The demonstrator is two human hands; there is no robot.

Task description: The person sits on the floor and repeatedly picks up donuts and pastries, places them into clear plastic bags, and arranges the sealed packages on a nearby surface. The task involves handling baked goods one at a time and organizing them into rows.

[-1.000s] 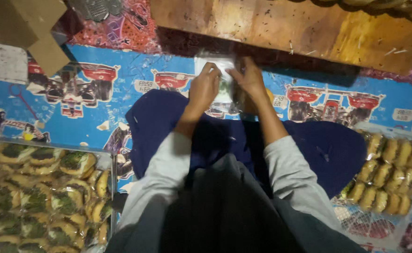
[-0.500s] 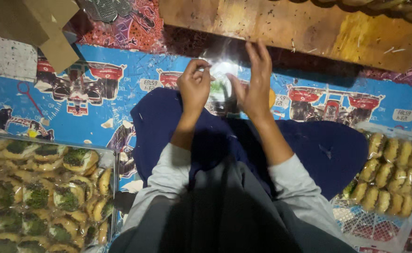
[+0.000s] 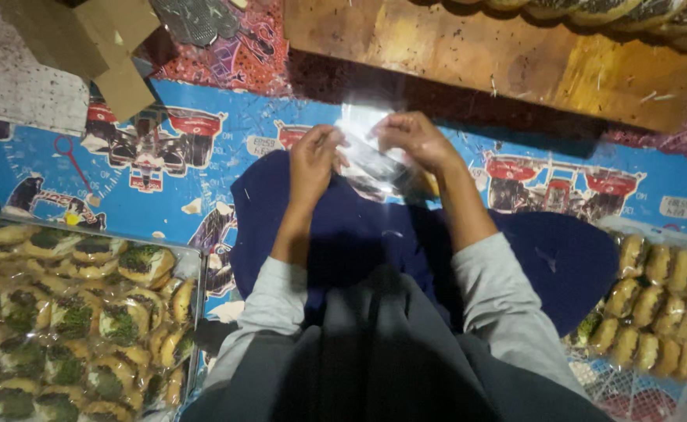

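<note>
I see my left hand and right hand raised together over the dark blue cloth on my lap, both pinched shut on a clear plastic bag stretched between them, above the blue printed mat. A tray of green-topped pastries sits near left, a tray of golden buns near right, and a wooden board lies far ahead.

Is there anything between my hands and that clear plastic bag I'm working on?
Nothing visible does. The left hand and right hand already grip the clear plastic bag from either side, above the dark blue cloth on the lap.
</note>
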